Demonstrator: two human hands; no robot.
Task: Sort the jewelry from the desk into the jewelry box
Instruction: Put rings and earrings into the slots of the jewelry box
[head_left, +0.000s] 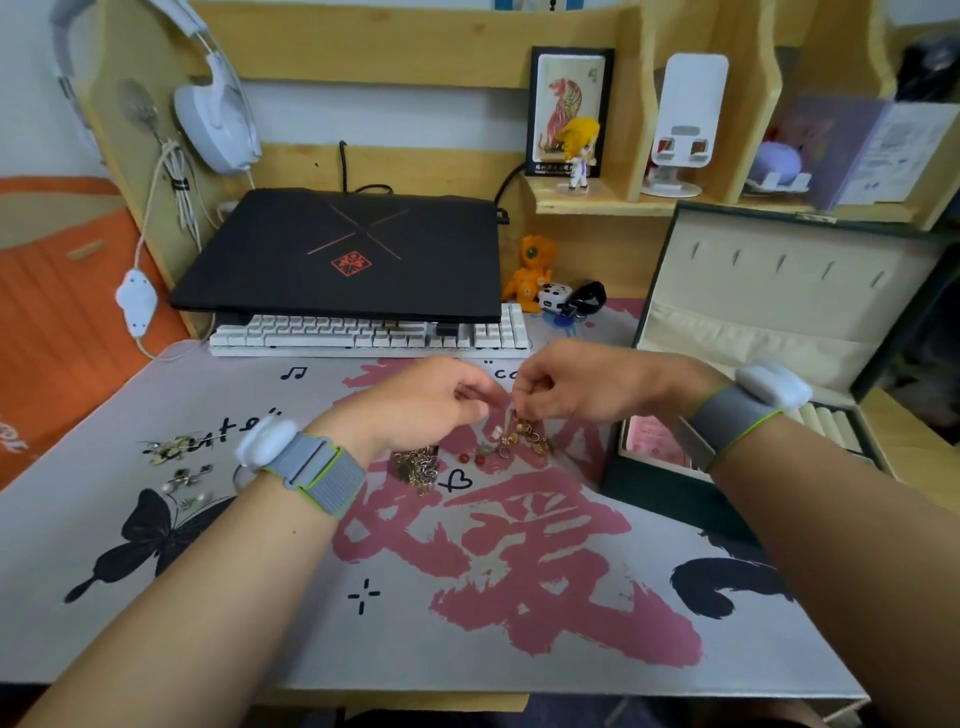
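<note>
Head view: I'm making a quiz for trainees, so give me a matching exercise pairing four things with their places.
Things:
1. charm bracelet
2. jewelry box
3. closed laptop
4. white headphones

Places:
A. hanging on the shelf side, upper left
B. dangling from the right hand
C. propped over the keyboard
D. open at the desk's right

Pairs: 1-B, 2-D, 3-C, 4-A

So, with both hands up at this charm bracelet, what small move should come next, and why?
Probably carry the charm bracelet rightward to the open jewelry box. The right hand pinches its top, so the charms hang just above the desk mat; the left hand is close beside, though its grip is unclear. The box stands open at the right, while a chain pile and red beads still wait.
</note>
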